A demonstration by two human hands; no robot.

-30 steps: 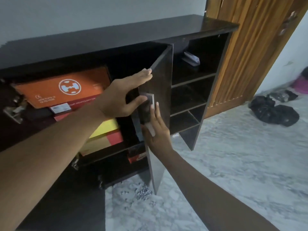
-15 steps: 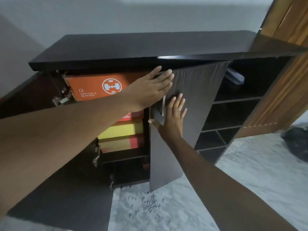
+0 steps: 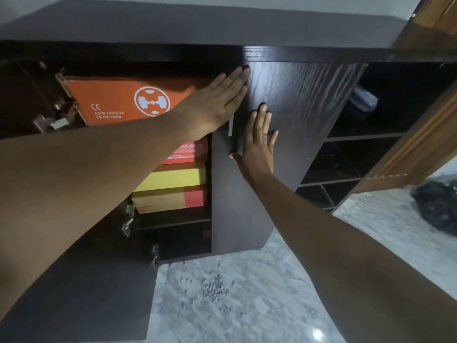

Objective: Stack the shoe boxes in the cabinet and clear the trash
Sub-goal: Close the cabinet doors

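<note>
While both hands lie flat on it, the cabinet's point(image 3: 197, 26) right door point(image 3: 304, 102) stands close to shut, w/ the shoe boxes stacked just behind its free edge in the left compartment. From the top: orange box point(image 3: 116, 102), printed face toward the camera, then red box point(image 3: 189, 153), yellow box point(image 3: 174, 177) & yellow-and-red box point(image 3: 170, 199), the lowest resting on a shelf. Left hand point(image 3: 215, 105): fingers straight & together, laid over the door's edge near the top, grasping nothing. Right hand point(image 3: 259, 144): fingers straight, slightly spread, pressed on the door face just right of the silver handle point(image 3: 230, 126), also grasping nothing. Left door point(image 3: 86, 293) hangs wide open toward the camera; hinges point(image 3: 49, 120) show on the inner left wall. Cabinet's right section is open shelves point(image 3: 366, 137), w/ a pale item point(image 3: 366, 99) on the top one, too blurred to identify. Floor point(image 3: 247, 318) is grey-white marble pattern; small dark specks point(image 3: 215, 288) lie in front of the cabinet. Black bag point(image 3: 437, 206) sits on the floor far right, near a wooden door point(image 3: 420, 134).
</note>
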